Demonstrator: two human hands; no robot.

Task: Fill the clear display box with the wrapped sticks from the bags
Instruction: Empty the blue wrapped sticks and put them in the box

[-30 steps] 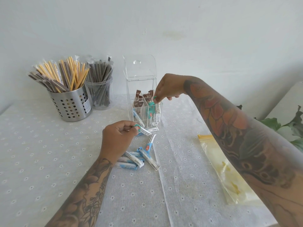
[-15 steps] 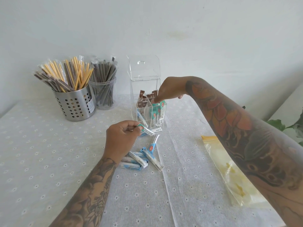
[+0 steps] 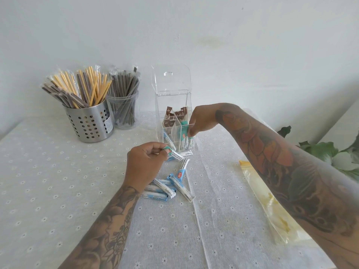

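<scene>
Pinched a green-ended paper stick (image 3: 184, 133) with the right hand (image 3: 202, 121) at the rim of the front right compartment of the clear acrylic display box (image 3: 172, 113), near the back edge of the table (image 3: 48, 181). Gripped another green stick (image 3: 173, 153) between curled fingers of the left hand (image 3: 144, 166). Left flat blue-and-white sticks (image 3: 171, 186) loose on the dotted cloth, and a glossy zip bag (image 3: 272, 206) toward the right edge.

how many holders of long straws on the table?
2: a perforated metal pot at the back left and a clear cup touching its right side. None seem hidden.
</scene>
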